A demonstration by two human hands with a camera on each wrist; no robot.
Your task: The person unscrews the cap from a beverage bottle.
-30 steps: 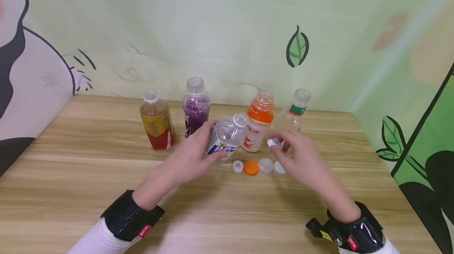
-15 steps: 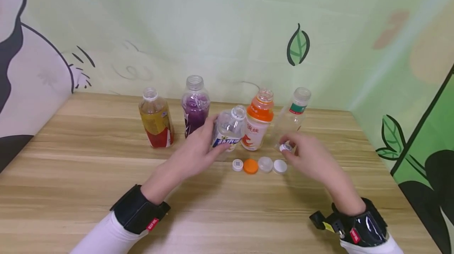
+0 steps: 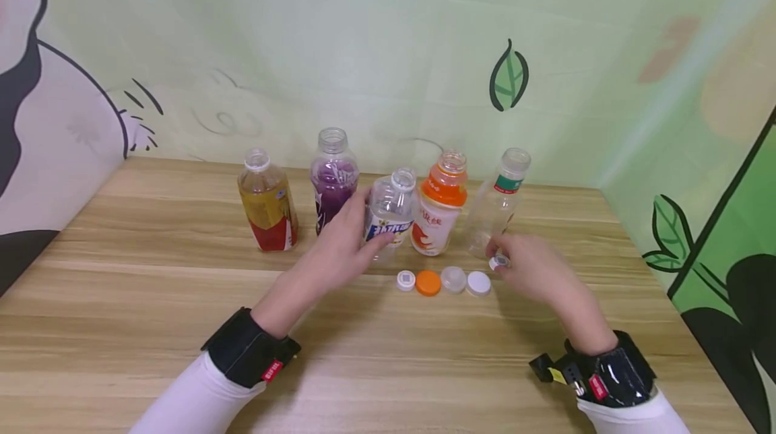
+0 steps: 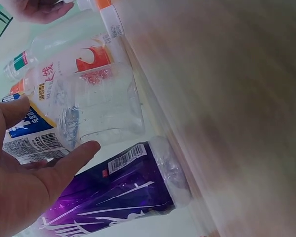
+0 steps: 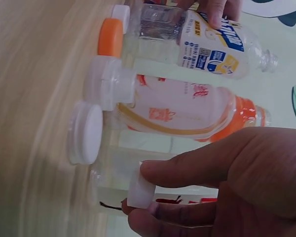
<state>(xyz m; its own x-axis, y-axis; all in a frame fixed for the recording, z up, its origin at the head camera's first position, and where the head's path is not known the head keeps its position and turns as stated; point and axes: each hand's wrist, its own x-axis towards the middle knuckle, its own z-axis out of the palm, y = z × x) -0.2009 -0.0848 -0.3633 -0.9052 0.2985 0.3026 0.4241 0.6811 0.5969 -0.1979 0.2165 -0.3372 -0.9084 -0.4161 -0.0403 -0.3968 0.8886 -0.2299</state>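
Note:
My left hand holds a clear plastic bottle with a blue and white label and an open neck. It stands nearly upright between a purple-labelled bottle and an orange-and-white bottle. The thumb lies across the label. My right hand pinches a small white bottle cap between thumb and fingers, low over the tabletop. That cap is at the right end of a row with a small white cap, an orange cap, a translucent cap and a wider white cap.
A yellow-and-red bottle stands at the left, without a cap. Behind the right hand is a clear bottle with a green neck label. The wooden table meets a printed backdrop just behind the bottles.
The left hand has lowered the clear bottle from a tilt to nearly upright, shifting slightly left. The right hand has carried the small white cap rightward and down past the row.

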